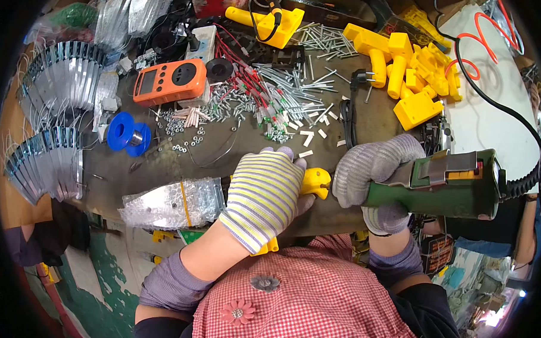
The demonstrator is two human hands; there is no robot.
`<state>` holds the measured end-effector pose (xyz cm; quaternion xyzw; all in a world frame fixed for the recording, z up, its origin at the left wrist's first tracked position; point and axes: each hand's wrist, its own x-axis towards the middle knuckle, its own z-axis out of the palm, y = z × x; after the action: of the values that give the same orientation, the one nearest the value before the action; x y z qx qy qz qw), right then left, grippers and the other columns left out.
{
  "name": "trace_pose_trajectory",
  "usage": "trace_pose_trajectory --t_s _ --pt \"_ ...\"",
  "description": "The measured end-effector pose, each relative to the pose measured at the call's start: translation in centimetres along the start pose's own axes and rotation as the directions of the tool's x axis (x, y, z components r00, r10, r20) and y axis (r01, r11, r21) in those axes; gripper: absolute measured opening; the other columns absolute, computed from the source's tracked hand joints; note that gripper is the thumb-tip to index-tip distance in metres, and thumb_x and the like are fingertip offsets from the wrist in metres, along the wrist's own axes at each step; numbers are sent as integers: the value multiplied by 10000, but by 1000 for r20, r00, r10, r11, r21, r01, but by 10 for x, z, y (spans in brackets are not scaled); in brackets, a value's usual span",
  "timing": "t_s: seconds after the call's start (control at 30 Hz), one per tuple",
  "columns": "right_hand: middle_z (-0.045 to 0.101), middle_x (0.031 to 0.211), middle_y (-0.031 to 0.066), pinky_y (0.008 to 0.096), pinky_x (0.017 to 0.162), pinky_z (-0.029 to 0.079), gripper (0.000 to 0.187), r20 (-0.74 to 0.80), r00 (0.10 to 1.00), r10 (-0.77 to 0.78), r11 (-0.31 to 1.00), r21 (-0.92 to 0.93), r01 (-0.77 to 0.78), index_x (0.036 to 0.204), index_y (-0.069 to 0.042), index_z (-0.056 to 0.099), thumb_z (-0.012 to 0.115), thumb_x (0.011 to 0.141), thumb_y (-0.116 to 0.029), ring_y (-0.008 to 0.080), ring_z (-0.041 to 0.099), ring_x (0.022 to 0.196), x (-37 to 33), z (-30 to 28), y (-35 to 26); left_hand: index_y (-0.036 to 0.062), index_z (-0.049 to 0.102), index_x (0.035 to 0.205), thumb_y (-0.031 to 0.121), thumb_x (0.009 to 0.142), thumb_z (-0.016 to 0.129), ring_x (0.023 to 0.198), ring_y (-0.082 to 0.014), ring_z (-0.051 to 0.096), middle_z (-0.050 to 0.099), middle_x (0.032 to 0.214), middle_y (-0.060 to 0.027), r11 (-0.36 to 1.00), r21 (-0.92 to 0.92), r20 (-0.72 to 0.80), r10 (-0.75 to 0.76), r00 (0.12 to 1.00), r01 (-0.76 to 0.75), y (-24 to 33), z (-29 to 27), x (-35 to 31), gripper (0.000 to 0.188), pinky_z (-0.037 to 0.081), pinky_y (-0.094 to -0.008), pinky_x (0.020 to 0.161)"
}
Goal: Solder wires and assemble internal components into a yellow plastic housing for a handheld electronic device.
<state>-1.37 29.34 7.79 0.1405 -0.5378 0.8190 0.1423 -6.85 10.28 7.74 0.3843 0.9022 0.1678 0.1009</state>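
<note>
Your left hand point(264, 189) gripped a yellow part point(314, 182), your right hand point(369, 166) a green tool point(445, 200); left of the part lay a plastic bag point(162, 208), contents unclear.

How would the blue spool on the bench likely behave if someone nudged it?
The blue spool would probably roll, since it seems to rest on round flanges. It should feel stiff, as the flanges look like hard plastic. The silvery wire wound on it may add some weight.
</note>
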Motion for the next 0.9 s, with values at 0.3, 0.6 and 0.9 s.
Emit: trace_pose_trajectory --t_s 0.3,0.6,0.9 --pt "518 565 56 360 436 473 670 78 994 -80 965 -243 97 1245 -43 506 769 835 -502 220 529 440 25 15 -23 91 693 1090 399 796 738 895 -314 624 630 926 -122 1000 22 -11 6 1000 -6 2 5 -1 428 494 -439 749" --pt "525 640 56 328 454 459 519 -6 996 -86 975 -205 83 1066 -63 485 803 833 -400 193 524 518 27 13 -4 100 705 1072 408 795 730 904 -306 630 650 939 -101 1000 19 -70 10 998 -9 1 6 1 415 491 -441 751" --pt "552 640 77 342 449 466 450 78 993 -92 983 -151 103 970 -66 483 811 848 -348 206 528 516 40 13 5 90 713 1051 393 783 741 912 -305 640 658 932 -102 999 37 -46 -7 999 9 1 5 3 406 501 -436 747"
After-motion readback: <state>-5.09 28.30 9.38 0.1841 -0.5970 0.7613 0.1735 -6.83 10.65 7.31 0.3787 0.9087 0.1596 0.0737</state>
